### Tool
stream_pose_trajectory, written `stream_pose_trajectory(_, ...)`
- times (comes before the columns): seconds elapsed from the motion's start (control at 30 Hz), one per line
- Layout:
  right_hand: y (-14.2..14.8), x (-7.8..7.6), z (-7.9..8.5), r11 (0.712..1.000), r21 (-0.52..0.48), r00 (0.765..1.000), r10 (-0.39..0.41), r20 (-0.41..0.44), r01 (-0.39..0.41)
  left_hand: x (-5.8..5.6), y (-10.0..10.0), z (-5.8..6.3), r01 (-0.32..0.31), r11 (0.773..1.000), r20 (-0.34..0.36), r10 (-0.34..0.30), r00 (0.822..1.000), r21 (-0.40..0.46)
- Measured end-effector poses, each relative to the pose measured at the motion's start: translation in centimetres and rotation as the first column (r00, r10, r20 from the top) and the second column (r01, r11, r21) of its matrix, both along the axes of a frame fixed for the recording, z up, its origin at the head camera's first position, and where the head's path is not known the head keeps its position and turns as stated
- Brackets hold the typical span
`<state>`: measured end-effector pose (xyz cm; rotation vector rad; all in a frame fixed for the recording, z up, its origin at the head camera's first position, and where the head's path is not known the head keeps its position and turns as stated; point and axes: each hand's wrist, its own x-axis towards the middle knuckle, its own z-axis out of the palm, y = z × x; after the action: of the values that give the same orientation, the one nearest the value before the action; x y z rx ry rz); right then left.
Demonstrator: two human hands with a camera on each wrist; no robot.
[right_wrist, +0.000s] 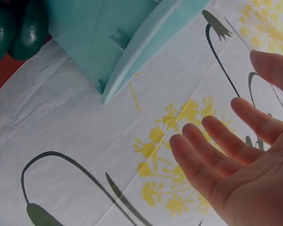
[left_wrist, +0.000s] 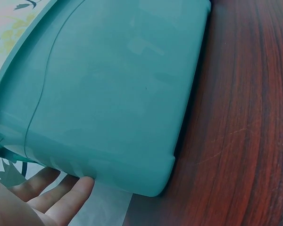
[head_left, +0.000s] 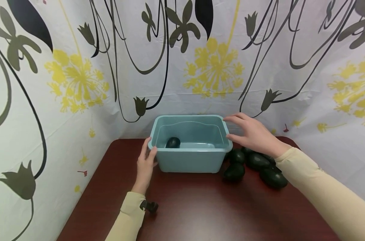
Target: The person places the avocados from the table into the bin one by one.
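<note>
**Left hand (head_left: 144, 164) grips a pale blue-green rectangular plastic tub (head_left: 189, 161); right hand (head_left: 256, 135) hovers by the rim**

The tub stands upright on a dark red-brown wood-grain worktop (head_left: 188, 207), close to a white fabric backdrop (head_left: 125, 83) printed with grey stems and yellow flower heads, which hangs at 12 o'clock. Inside the tub lies one dark green, glossy, oval avocado (head_left: 173, 143), off toward 9 o'clock and near the front wall.

The left hand is at the tub's 8 o'clock corner. Its thumb lies at the front rim and its fingers (left_wrist: 75, 200) bend lightly around the end, with tips against the outer wall in the left wrist view. A dark strapped-on device (head_left: 150, 206) sits on that wrist, over a cream sleeve (head_left: 125, 217).

The right hand reaches in from 4 o'clock and hangs at the tub's 2 o'clock side. Its fingers (right_wrist: 195, 160) are spread wide and slightly bent, with nothing in their hold; the right wrist view shows a gap between them and the tub.

At 4 o'clock from the tub, below the right hand, a cluster of dark green avocados (head_left: 272, 177) rests on the worktop. The foremost ones lie just beside the tub; the hand and forearm partly cover the others, so their number cannot be told.
</note>
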<state>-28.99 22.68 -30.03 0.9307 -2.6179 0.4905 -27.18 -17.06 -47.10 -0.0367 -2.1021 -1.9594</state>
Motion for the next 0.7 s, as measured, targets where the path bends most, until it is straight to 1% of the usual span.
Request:
stream_pose_trajectory(0.07,0.4,0.3,-0.1,1.000,0.002,1.000,-0.013,-0.005,0.013,0.3,0.1,0.4,0.009,1.000,0.006,-0.009,1.000,0.003)
stream_pose_trajectory(0.23,1.7,0.9,-0.7,0.999,-0.002,0.999,-0.048,-0.005,0.048,1.4,0.4,2.0,0.018,1.000,-0.001,-0.018,1.000,-0.015)
stream_pose_trajectory(0.33,2.5,1.3,-1.2,0.997,-0.013,0.997,-0.076,0.002,0.076,1.9,0.5,2.7,0.017,0.999,-0.005,-0.017,1.000,-0.030)
stream_pose_trajectory(0.5,3.6,2.2,-2.0,0.994,-0.035,0.995,-0.100,0.015,0.100,2.0,0.5,2.8,0.011,0.999,0.001,-0.011,1.000,-0.031)
stream_pose_trajectory(0.7,4.8,2.9,-2.8,0.992,-0.057,0.994,-0.109,-0.005,0.108,1.9,0.6,2.7,0.003,1.000,0.006,-0.003,1.000,-0.029)
